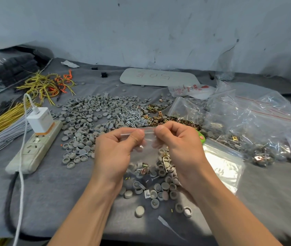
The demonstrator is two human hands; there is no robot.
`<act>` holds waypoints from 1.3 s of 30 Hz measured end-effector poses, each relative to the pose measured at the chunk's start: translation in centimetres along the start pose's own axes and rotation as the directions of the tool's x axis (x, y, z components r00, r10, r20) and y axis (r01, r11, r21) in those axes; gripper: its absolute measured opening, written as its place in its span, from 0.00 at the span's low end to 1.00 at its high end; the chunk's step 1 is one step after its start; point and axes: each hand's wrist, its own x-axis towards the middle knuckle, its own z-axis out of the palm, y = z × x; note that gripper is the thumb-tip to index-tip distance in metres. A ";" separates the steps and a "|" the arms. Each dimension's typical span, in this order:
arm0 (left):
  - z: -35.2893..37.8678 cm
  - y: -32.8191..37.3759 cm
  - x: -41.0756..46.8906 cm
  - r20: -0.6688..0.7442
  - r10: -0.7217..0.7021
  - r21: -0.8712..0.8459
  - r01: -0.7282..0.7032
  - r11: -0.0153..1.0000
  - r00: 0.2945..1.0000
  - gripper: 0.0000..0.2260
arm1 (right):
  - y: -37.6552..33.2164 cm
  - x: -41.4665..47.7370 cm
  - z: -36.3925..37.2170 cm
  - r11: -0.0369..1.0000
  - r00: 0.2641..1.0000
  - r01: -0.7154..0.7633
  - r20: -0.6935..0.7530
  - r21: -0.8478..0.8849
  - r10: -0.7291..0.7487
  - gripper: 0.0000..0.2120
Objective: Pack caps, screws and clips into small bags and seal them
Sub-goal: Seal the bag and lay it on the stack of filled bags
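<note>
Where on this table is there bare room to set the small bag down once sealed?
Bare grey cloth lies between the power strip and the left hand pinching the small bag, and at the near right below the flat empty bags. Crowded: caps, screws and clips fill the middle, filled bags the right, wires the left.

The scene is viewed from one head-worn wide-angle camera, aimed forward and down at close range. The bench [55, 189] is spread across the lower frame, and a wall [159, 29] is seen above it.
</note>
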 end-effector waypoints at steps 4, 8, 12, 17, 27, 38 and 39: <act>0.4 0.1 -0.2 0.001 0.042 -0.005 -0.042 0.999 0.999 0.11 | -0.1 -0.4 0.0 1.000 0.998 0.025 -0.053 -0.019 -0.025 0.13; 0.5 -0.1 -0.3 -0.040 0.065 0.007 -0.065 0.998 0.997 0.13 | -0.6 -0.9 -0.2 0.998 0.998 0.045 -0.038 -0.034 -0.046 0.11; 0.3 -0.1 0.0 -0.065 0.101 0.015 -0.101 0.995 0.993 0.19 | -0.5 -1.5 0.0 0.999 0.999 0.047 0.006 -0.028 -0.047 0.09; 0.8 -0.5 0.4 -0.148 0.117 0.024 -0.115 0.993 0.982 0.19 | -0.5 -1.4 0.6 0.998 1.000 0.013 -0.023 0.067 -0.011 0.10; 1.5 -0.3 0.1 -0.022 0.053 0.078 -0.051 0.996 0.998 0.18 | 0.1 -0.8 -1.0 0.989 0.993 -0.051 -0.099 0.136 0.065 0.15; 3.6 -0.1 0.1 0.121 -0.226 0.006 0.227 0.974 0.967 0.06 | 0.1 -0.8 -4.8 0.882 0.878 -0.447 0.259 0.149 0.402 0.25; 4.1 -0.3 0.1 0.112 -0.229 -0.010 0.232 0.973 0.967 0.07 | 0.4 -1.2 -4.7 0.863 0.865 -0.475 0.274 0.171 0.421 0.23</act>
